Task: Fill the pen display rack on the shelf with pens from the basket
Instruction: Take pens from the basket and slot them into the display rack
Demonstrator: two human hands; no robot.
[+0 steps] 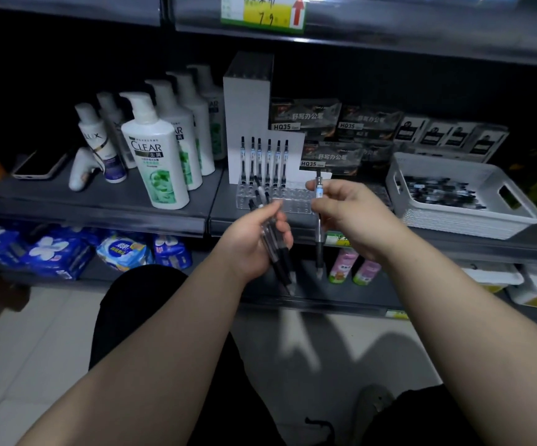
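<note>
A clear plastic pen rack (292,201) stands on the shelf in front of a white stepped backing, with several black pens (268,162) upright in its back row. My left hand (254,243) grips a bundle of black pens (278,255) just in front of the rack. My right hand (354,214) pinches a single pen (318,220), held upright to the right of the bundle, tip down. A white basket (447,217) on the right of the shelf holds several more pens (437,191).
White shampoo bottles (157,156) stand left of the rack, a phone (40,165) beyond them. Dark boxes of pens (331,136) are stacked behind the rack and basket. Lower shelf holds blue packets (61,249) and small bottles (354,265). My knees are below.
</note>
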